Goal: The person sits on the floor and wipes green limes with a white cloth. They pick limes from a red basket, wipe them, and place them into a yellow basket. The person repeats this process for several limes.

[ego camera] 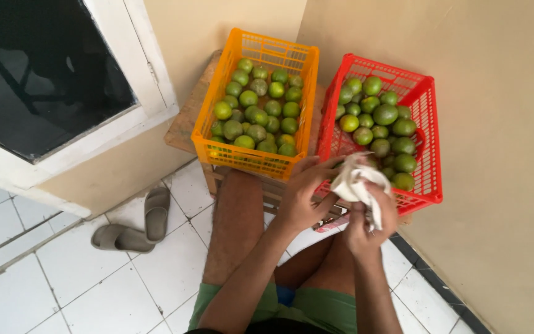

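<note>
Head view. Two crates on a low wooden stand [183,127]: orange crate [256,162] at its left edge, roughly twenty green limes [248,98]; red crate [428,133] at right, about fifteen. Left hand [301,195] and right hand [369,226] both grip one white cloth [353,182] over the red crate's front rim. Two grey slippers [137,226] on tiled floor [63,278], left. Wall crowds the right.

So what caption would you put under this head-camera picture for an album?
Both hands, left hand and right hand, hold a white cloth before an orange crate and red crate of green limes.
</note>
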